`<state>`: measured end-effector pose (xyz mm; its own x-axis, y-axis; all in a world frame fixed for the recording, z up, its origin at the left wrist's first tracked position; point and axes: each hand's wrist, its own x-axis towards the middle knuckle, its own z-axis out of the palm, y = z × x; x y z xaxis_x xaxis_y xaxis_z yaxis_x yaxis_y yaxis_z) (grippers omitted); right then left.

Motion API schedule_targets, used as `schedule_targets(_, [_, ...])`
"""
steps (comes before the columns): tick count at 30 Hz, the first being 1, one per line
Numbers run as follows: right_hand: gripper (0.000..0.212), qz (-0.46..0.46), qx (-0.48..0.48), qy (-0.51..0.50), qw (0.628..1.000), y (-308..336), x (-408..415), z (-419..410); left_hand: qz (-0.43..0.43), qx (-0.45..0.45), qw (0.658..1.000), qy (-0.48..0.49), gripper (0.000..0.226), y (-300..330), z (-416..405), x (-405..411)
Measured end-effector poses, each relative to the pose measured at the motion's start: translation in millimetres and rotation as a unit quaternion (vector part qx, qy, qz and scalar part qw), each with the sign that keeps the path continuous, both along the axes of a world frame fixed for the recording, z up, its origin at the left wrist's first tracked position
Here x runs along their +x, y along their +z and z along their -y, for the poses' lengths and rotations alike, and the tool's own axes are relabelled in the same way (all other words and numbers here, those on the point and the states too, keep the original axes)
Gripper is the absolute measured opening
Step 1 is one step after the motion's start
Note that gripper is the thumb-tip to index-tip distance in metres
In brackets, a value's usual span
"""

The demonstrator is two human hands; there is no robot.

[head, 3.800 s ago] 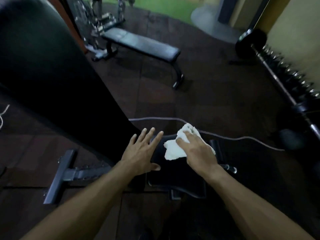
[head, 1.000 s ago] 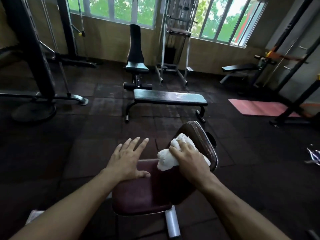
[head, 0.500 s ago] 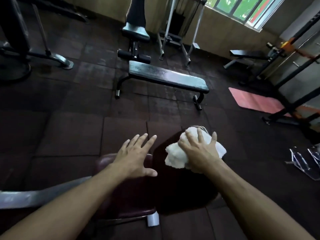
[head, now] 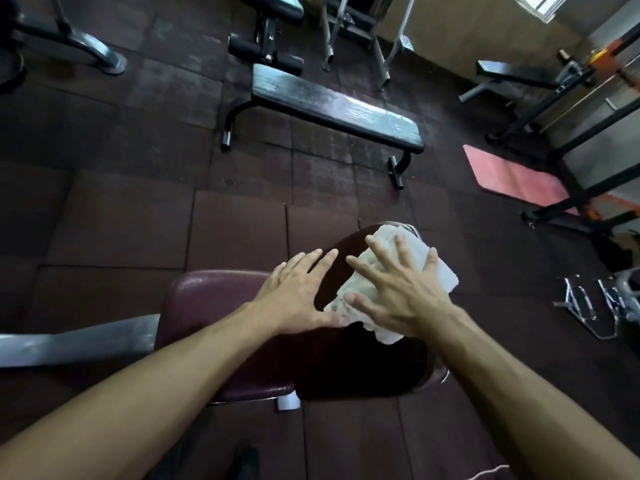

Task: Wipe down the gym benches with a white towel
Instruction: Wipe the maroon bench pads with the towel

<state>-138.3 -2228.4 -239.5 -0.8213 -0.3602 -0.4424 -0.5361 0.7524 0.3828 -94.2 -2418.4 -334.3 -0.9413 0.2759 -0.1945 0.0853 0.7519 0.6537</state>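
The right hand (head: 401, 292) lay flat with fingers spread straight on the white towel (head: 377, 271), pressing it onto the dark pad (head: 363, 362) rather than clutching it. The towel sat bunched on the pad's far half, reaching its rim. Just beside it, the left hand (head: 298, 292) rested open on the maroon seat (head: 207, 296), its thumb touching the towel's edge. Beyond, well apart, stood a flat bench (head: 332, 109); a pink mat (head: 512, 178) lay to the right.

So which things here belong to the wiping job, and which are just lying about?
In the job: white towel, pressed by right hand; maroon bench, touched by left hand; black flat bench, probably awaiting wiping.
Lying about: pink mat; metal rack.
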Motion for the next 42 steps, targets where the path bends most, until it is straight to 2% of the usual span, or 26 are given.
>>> schedule_targets(4, [0.089, -0.013, 0.087, 0.062, 0.994, -1.6, -12.7, -10.1, 0.023, 0.024, 0.999, 0.016, 0.123, -11.2, -5.6, 3.7])
schedule_targets(9, [0.078, -0.058, 0.138, 0.075, 0.986, -28.5, -28.5, 20.4, 0.042, 0.004, 0.999, 0.026, 0.124, -29.3, 4.4, 14.9])
schedule_targets(14, [0.079, -0.058, 0.188, 0.136, 0.971, -44.9, -44.1, 26.4, 0.071, 0.042, 0.994, 0.078, 0.126, -66.9, 2.8, 19.8])
schedule_targets(17, [0.085, -0.049, 0.189, 0.174, 0.965, -39.5, -39.7, 18.0, 0.132, 0.109, 0.983, 0.063, 0.133, -95.5, -25.2, 32.5])
schedule_targets(19, [0.076, -0.036, 0.168, 0.196, 0.966, -35.4, -31.3, 8.3, 0.152, 0.14, 0.977, 0.046, 0.139, -109.0, -44.8, 41.0])
schedule_targets(22, [0.07, -0.033, 0.166, 0.192, 0.967, -32.7, -26.6, 6.0, 0.164, 0.183, 0.969, 0.04, 0.144, -119.1, -66.6, 42.5])
schedule_targets(27, [0.085, -0.051, 0.19, 0.167, 0.966, -42.4, -32.9, 17.3, 0.187, 0.256, 0.948, 0.039, 0.156, -132.7, -78.5, 28.9])
schedule_targets(31, [0.076, -0.049, 0.206, 0.169, 0.963, -40.3, -28.5, 17.0, 0.176, 0.311, 0.933, 0.046, 0.158, -136.7, -84.7, 30.5])
schedule_targets(38, [0.066, -0.028, 0.157, 0.191, 0.969, -26.8, 12.1, -7.3, 0.198, 0.331, 0.919, 0.085, 0.159, -130.3, -84.6, 40.9])
schedule_targets(42, [0.077, -0.024, 0.18, 0.169, 0.969, -32.5, -15.9, 8.6, 0.191, 0.346, 0.914, 0.094, 0.156, -129.3, -84.1, 42.2])
